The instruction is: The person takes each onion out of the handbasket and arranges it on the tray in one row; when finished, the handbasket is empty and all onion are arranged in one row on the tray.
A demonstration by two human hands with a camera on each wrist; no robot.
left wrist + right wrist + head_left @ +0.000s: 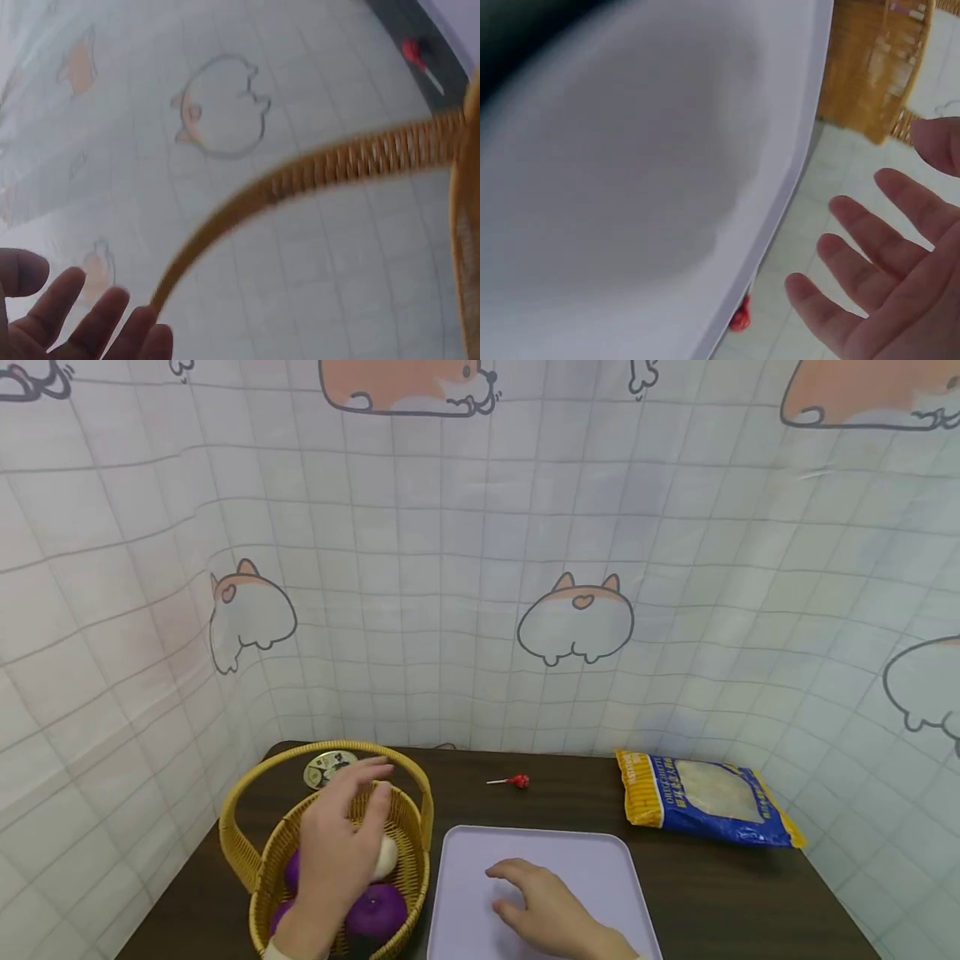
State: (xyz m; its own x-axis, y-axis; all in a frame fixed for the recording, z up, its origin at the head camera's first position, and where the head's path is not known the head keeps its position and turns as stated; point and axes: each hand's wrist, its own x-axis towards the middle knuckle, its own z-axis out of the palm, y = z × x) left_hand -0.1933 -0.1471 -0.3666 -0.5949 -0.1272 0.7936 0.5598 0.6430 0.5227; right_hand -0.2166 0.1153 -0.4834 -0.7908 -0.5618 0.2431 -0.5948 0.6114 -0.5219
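My left hand [341, 839] hovers over the wicker basket [258, 906], its fingers spread and holding nothing. In the left wrist view its fingertips [112, 304] are close by the arched handle [322, 171]. Purple round things, one of them a shiny purple ball shape [377, 912], lie in the basket beside a white round thing [386, 858]; my hand hides part of them. Above the lilac tray [465, 860] is my right hand [551, 910], fingers loosely bent with nothing between them. The right wrist view shows its fingers [877, 240] apart beyond the tray's rim.
Behind the tray lies a red lollipop [517, 782] with a white stick. A blue and yellow pasta bag [708, 797] rests at the back right of the dark table [570, 802]. A round patterned item [330, 767] shows behind the basket. Patterned cloth walls [442, 568] enclose the table.
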